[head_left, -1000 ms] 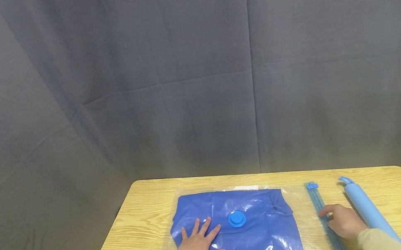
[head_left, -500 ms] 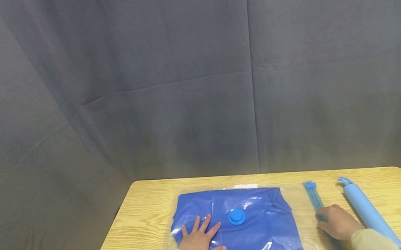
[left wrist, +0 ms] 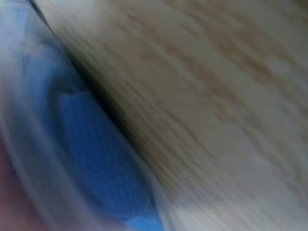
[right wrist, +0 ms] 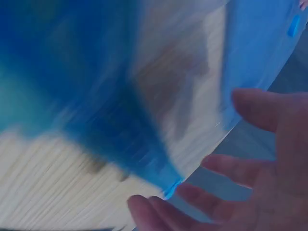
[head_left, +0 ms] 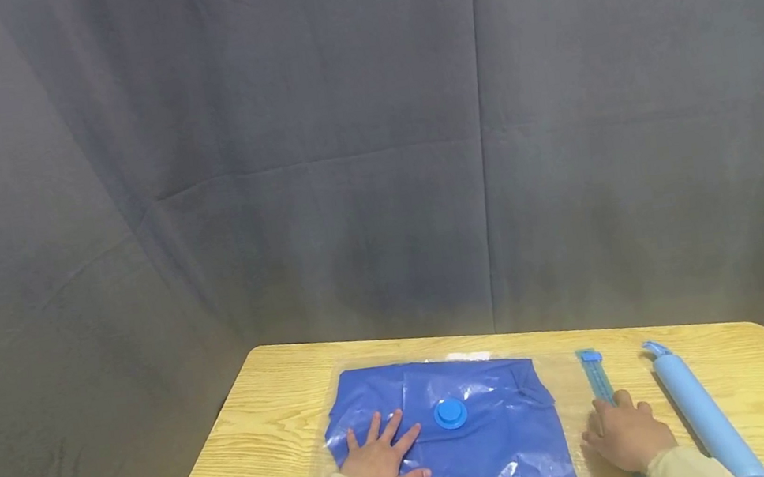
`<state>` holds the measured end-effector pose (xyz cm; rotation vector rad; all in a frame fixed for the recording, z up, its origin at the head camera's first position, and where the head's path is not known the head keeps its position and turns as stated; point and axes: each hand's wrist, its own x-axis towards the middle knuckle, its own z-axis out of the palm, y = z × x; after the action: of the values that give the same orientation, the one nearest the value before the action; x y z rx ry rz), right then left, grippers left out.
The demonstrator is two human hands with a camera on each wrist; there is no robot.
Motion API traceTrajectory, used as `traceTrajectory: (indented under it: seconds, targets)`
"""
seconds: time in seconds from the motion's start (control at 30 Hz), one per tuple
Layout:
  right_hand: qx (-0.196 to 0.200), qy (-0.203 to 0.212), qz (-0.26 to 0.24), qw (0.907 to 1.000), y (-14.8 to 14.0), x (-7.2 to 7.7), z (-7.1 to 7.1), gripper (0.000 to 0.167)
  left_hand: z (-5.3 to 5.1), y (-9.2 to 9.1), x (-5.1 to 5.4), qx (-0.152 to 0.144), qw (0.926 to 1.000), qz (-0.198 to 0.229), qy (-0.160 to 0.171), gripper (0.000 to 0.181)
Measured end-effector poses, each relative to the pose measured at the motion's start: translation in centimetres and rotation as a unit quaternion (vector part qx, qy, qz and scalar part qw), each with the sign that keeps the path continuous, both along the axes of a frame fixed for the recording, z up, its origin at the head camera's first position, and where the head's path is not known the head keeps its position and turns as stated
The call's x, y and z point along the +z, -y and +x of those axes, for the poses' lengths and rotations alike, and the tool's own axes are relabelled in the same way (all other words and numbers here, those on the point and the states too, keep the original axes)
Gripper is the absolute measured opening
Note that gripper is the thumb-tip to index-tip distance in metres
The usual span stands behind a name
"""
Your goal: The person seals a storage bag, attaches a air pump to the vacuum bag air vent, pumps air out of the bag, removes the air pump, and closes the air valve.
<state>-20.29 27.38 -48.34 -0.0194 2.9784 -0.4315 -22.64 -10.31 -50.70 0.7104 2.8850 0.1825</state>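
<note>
One clear bag [head_left: 575, 390] lies flat on the table [head_left: 237, 455], with blue cloth [head_left: 487, 456] spread inside it; a round cap [head_left: 450, 413] sits on the upper face, over the cloth; a blue-green strip [head_left: 597, 379] runs along the bag's right side, with a small clip [head_left: 591, 357] at its far end. The left hand [head_left: 379, 465] rests palm down on the bag, to the left of the cap and nearer the person, its fingers fanned wide; the right hand [head_left: 624, 431] lies over the strip, its fingers apart and, in the right wrist view, pinching nothing; whether their tips touch the bag cannot be told. The change is in the right hand: its fingers, gathered at the strip half a second ago, are now spread, and the hand sits slightly further left; the left hand, the bag and the cap keep their places; this suggests that the strip has been released for the moment, while the left hand steadies the bag. To the right of the strip, apart from it, lies a light blue pump [head_left: 707, 413]; a grey curtain [head_left: 348, 195] hangs behind the table; the left wrist view is blurred.
</note>
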Motion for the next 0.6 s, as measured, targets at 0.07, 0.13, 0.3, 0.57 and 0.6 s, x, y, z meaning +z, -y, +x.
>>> traceTrajectory:
  seconds: [0.07, 0.13, 0.3, 0.57, 0.6]
  targets:
    - [0.019, -0.032, 0.007, 0.9993, 1.1, -0.1, 0.2, 0.062, 0.0, 0.0, 0.0, 0.0, 1.0, 0.003, 0.0, 0.073]
    - [0.037, -0.06, 0.011, 0.9975, 2.3, -0.2, 0.4, 0.066, 0.0, 0.0, -0.2, 0.0, 1.0, 0.007, -0.003, 0.073]
    - [0.072, -0.084, -0.009, 0.9939, 4.9, -1.1, 0.5, 0.078, 0.0, 0.2, -0.4, -0.001, 1.0, 0.007, -0.006, 0.073]
    - [0.085, -0.072, -0.035, 0.9931, 6.9, -2.5, 0.2, 0.086, 0.1, 0.2, -0.4, 0.0, 1.0, -0.001, 0.001, 0.073]
    - [0.085, -0.068, -0.036, 0.9934, 6.9, -2.6, 0.2, 0.086, 0.1, 0.2, -0.4, 0.0, 1.0, 0.0, 0.0, 0.073]
